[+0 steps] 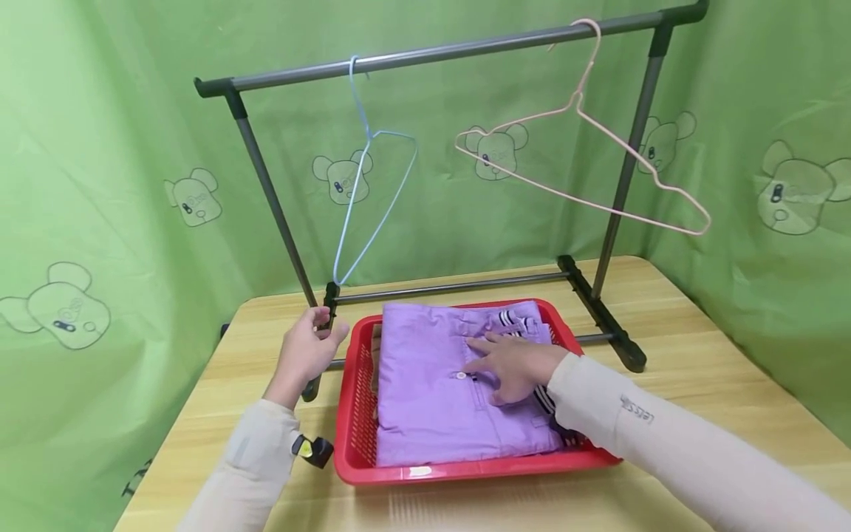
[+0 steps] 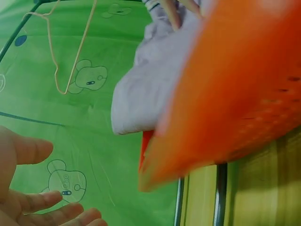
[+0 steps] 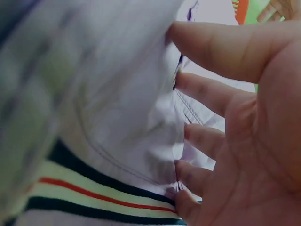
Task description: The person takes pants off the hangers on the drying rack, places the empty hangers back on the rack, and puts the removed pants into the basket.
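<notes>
A folded purple garment with a white button and striped trim lies in a red plastic basket. My right hand is over its right part, fingers spread. In the right wrist view, those fingertips touch the purple cloth, near a dark, cream and red striped band. Left of the basket, my left hand is raised, holding nothing, with its fingers loosely bent. The left wrist view has this hand in its lower left, apart from the blurred basket wall.
Behind the basket a metal clothes rack stands on the wooden table. A blue hanger and a pink hanger hang from its bar. A green curtain with mouse-like faces surrounds the table. Brown cloth shows at the basket's left side.
</notes>
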A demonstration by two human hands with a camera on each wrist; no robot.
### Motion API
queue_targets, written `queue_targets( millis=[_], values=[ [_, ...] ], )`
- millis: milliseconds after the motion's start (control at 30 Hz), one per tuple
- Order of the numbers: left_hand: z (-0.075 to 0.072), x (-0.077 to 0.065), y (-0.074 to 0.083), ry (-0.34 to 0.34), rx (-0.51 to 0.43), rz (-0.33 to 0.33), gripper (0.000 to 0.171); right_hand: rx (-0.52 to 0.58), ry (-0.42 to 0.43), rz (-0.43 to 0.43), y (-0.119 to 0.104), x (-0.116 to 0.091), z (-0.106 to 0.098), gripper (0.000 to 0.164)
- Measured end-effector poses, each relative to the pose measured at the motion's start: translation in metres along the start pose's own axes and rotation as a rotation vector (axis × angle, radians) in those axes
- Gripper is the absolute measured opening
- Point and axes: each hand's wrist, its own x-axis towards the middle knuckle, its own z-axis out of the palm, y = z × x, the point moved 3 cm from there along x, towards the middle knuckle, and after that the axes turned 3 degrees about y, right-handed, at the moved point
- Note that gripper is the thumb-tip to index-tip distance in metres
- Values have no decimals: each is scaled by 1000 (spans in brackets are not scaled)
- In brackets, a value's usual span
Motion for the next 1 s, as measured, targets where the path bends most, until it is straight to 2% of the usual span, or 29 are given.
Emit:
queue_targets(
  millis=[300,467,567,733,833,1000],
  values=[
    [8,-6,-14,-110,28,-12,56,34,-27,5,-3,-1,2,64],
    [13,-9,-18,-178,66,19,54,12,-42,24,-5,1,2,63],
    [14,-11,-20,-193,83,33,51,4,-25,25,-6,2,2,63],
    [15,-13,-23,-204,95,82,45,42,58,7,-4,1,2,55],
    [15,-15,-22,-200,111,108,41,109,123,2,-2,-2,2,46],
    [15,-21,-19,-148,173,142,33,223,230,15,5,-9,-3,28]
  ],
)
